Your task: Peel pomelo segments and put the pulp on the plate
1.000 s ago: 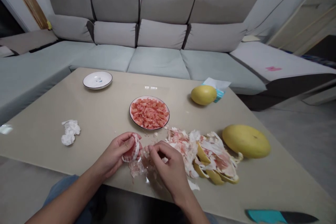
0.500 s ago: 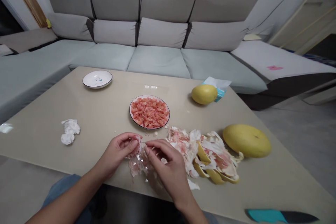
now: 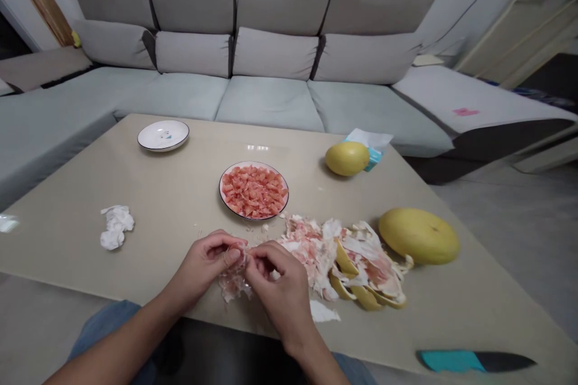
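My left hand point(image 3: 211, 261) is closed around a small piece of pink pomelo flesh point(image 3: 238, 251), mostly hidden by the fingers. Against the right side of that piece, my right hand point(image 3: 276, 283) pinches with thumb and forefinger; whitish membrane seems to be between them. Beneath both hands lie pinkish membrane scraps point(image 3: 232, 286) on the table. Just beyond, a dark-rimmed plate point(image 3: 221, 197) is heaped with peeled pomelo flesh point(image 3: 255, 191). To the right of my right hand spreads a pile of pomelo peel and membranes point(image 3: 347, 258).
Two yellow pomelos stand at the right, one near point(image 3: 419, 236) and one farther point(image 3: 347, 158) before a tissue pack point(image 3: 374, 147). A knife with a teal handle point(image 3: 454, 360) lies at the front right edge. Crumpled tissue point(image 3: 116, 227) and a white plate point(image 3: 163, 136) are on the left.
My right hand has come closer to my left, its fingers now meeting the pomelo piece. The whole view has shifted slightly.
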Available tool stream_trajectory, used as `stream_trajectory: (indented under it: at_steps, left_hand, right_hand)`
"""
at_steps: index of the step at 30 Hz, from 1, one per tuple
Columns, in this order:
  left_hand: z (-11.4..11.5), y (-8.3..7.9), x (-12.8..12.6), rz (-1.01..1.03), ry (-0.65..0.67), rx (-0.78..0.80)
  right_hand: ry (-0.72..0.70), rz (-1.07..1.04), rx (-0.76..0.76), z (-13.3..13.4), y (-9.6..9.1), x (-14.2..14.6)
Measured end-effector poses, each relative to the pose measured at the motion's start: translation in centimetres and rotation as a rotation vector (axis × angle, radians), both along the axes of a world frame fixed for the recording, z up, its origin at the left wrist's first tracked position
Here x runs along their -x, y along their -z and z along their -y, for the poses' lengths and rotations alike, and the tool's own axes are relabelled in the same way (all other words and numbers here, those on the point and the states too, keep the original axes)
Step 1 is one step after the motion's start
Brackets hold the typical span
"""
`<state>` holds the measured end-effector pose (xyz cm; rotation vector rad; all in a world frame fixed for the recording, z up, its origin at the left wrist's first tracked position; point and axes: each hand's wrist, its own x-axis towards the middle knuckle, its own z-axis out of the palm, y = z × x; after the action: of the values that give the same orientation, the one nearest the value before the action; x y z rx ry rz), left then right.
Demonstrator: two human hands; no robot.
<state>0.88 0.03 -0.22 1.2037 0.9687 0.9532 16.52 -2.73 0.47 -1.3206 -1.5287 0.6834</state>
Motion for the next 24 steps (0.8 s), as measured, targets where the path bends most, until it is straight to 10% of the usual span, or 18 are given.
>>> stream_trajectory:
  at_steps: [14, 24]
  left_hand:
    - [-0.4, -0.9, 0.6, 0.478, 0.008, 0.508]
    - [0.2, -0.6, 0.2, 0.192, 0.028, 0.217]
  right_hand:
    - [-0.196, 0.150, 0.225, -0.6, 1.0, -1.5]
    - [-0.194, -0.310, 0.403, -0.5, -0.8, -1.7]
